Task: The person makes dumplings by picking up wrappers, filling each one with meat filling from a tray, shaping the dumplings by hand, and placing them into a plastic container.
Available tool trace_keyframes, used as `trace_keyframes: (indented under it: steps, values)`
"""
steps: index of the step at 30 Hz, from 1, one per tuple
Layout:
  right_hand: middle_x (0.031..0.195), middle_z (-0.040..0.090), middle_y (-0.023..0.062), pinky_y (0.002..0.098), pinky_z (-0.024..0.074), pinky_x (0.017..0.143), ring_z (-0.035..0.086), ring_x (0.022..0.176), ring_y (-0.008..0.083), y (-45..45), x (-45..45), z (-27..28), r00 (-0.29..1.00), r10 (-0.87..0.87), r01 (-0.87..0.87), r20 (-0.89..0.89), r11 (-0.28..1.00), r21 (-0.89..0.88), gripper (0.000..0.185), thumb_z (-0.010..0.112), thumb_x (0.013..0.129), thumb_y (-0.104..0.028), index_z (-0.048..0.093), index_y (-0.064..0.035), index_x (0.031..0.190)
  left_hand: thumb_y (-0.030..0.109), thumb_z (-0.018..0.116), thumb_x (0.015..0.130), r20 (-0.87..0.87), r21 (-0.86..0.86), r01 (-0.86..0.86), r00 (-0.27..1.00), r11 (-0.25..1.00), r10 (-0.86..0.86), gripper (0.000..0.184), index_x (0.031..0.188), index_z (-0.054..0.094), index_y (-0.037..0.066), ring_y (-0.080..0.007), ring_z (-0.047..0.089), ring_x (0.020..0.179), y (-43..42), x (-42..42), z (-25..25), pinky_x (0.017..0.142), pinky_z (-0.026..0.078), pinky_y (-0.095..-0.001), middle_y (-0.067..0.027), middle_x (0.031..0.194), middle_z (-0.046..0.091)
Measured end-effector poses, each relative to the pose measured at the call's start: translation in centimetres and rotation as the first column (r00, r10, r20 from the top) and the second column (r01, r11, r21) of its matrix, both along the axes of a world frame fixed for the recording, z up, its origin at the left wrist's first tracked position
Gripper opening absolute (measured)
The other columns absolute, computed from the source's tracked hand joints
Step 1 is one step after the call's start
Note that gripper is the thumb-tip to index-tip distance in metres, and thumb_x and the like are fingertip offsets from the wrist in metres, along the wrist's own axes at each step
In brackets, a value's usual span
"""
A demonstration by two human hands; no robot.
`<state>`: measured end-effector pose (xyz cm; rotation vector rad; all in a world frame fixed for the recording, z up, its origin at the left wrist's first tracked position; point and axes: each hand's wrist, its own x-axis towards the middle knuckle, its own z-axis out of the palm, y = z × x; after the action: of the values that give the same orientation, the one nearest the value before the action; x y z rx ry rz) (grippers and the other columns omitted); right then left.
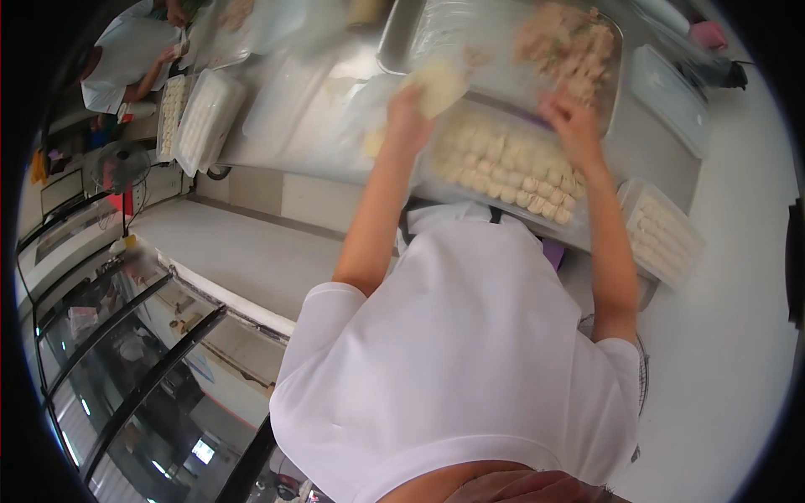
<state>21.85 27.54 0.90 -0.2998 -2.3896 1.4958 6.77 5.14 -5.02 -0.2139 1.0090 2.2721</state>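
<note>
My left hand holds a thin, round, pale wrapper by its near edge. At the near edge of a heap of pinkish filling is my right hand, fingers pressed together and blurred; whether they grip a tool or some filling is hidden. The filling lies in a metal tray. Below my hands, a clear plastic container holds rows of small, round, pale dumplings. Some pale wrappers lie left of that container, beside my left wrist.
A second container of dumplings stands at the right edge of the metal table. A pale lid lies to the upper right. Stacked trays stand at the left, near another person in white.
</note>
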Motion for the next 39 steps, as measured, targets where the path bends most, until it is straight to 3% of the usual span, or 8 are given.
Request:
trace_keyframes:
  steps: [6, 8, 15, 21, 24, 26, 32, 39]
  values:
    - [0.082, 0.064, 0.0032, 0.0306, 0.0477, 0.062, 0.061, 0.069, 0.0188, -4.3, 2.3, -0.7, 0.981, -0.181, 0.196, -0.074, 0.908, 0.371, 0.019, 0.065, 0.089, -0.011, 0.075, -0.0139, 0.106, 0.021, 0.027, 0.105, -0.002, 0.054, 0.168, 0.986, 0.984, -0.168, 0.043, 0.136, 0.039, -0.006, -0.0321, 0.049, 0.127, 4.6, 1.9, 4.5, 0.109, 0.04, -0.0449, -0.0195, 0.133, 0.052]
    - [0.082, 0.063, 0.0016, 0.0326, 0.0483, 0.06, 0.062, 0.069, 0.0237, -4.1, 2.8, -1.6, 0.985, -0.141, 0.174, -0.102, 0.822, 0.543, 0.019, 0.067, 0.087, -0.011, 0.075, -0.018, 0.102, 0.015, 0.041, 0.097, 0.178, 0.113, 0.02, 0.983, 0.993, -0.04, 0.032, 0.119, 0.055, -0.003, -0.0306, 0.06, 0.104, 5.4, 2.3, 5.2, 0.092, 0.049, -0.0456, -0.0161, 0.11, 0.062]
    - [0.081, 0.062, 0.0007, 0.0342, 0.0492, 0.059, 0.062, 0.068, 0.0235, -3.7, 4.7, 3.0, 0.973, -0.228, 0.202, -0.024, 0.801, 0.563, 0.017, 0.068, 0.085, -0.012, 0.075, -0.0185, 0.099, 0.022, 0.023, 0.106, 0.162, -0.044, -0.097, 0.981, 0.994, 0.103, 0.041, 0.129, 0.043, -0.005, -0.0333, 0.05, 0.125, 4.9, 2.2, 4.7, 0.109, 0.041, -0.0466, -0.0195, 0.13, 0.053]
    - [0.082, 0.062, 0.0003, 0.0323, 0.0491, 0.059, 0.061, 0.068, 0.0238, -3.8, 4.0, 2.5, 0.992, -0.103, 0.122, -0.068, 0.733, 0.669, 0.021, 0.068, 0.086, -0.011, 0.075, -0.0175, 0.104, 0.024, 0.026, 0.103, 0.099, 0.176, 0.034, 0.994, 0.984, -0.052, 0.044, 0.132, 0.042, -0.005, -0.0318, 0.05, 0.126, 4.3, 3.9, 7.4, 0.111, 0.038, -0.0456, -0.019, 0.133, 0.052]
    - [0.082, 0.062, 0.0024, 0.0302, 0.0484, 0.059, 0.06, 0.066, 0.0224, -2.9, 4.6, 4.3, 0.992, -0.045, 0.1, -0.117, 0.849, 0.518, 0.023, 0.068, 0.085, -0.005, 0.074, -0.013, 0.106, 0.022, 0.045, 0.097, -0.216, 0.302, 0.31, 0.943, 0.901, -0.252, 0.047, 0.136, 0.04, -0.005, -0.0311, 0.048, 0.129, 1.0, 3.4, 7.2, 0.114, 0.034, -0.0432, -0.017, 0.135, 0.051]
    - [0.081, 0.061, 0.0044, 0.0282, 0.0471, 0.058, 0.057, 0.064, 0.0199, -2.4, 4.8, 5.4, 0.982, -0.01, 0.059, -0.187, 0.964, 0.261, 0.027, 0.068, 0.083, 0.002, 0.073, -0.0091, 0.107, 0.015, 0.068, 0.084, -0.871, -0.356, 0.084, 0.333, 0.931, -0.362, 0.05, 0.129, 0.053, 0.0, -0.0246, 0.057, 0.117, -0.1, 2.4, 6.5, 0.102, 0.043, -0.0363, -0.012, 0.124, 0.06]
    - [0.079, 0.06, 0.0042, 0.0269, 0.0449, 0.054, 0.055, 0.061, 0.0183, -3.5, 4.3, 5.8, 0.951, 0.113, 0.019, -0.288, 0.907, 0.42, 0.029, 0.068, 0.082, 0.004, 0.073, -0.0105, 0.107, 0.012, 0.085, 0.07, -0.799, -0.597, -0.007, 0.091, 0.802, -0.594, 0.028, 0.09, 0.067, 0.003, -0.0168, 0.062, 0.073, 0.5, 0.2, 10.0, 0.069, 0.051, -0.0307, -0.0059, 0.084, 0.068]
    - [0.078, 0.061, -0.0001, 0.032, 0.0452, 0.052, 0.06, 0.062, 0.0199, -3.0, 5.1, 7.9, 0.992, 0.031, 0.057, -0.123, 0.756, 0.652, 0.017, 0.068, 0.085, -0.008, 0.074, -0.0153, 0.099, 0.011, 0.082, 0.075, -0.746, -0.662, -0.147, 0.033, 0.735, -0.665, 0.031, 0.096, 0.062, 0.0, -0.0252, 0.062, 0.075, 1.3, 1.5, 10.3, 0.07, 0.05, -0.0321, -0.0128, 0.084, 0.067]
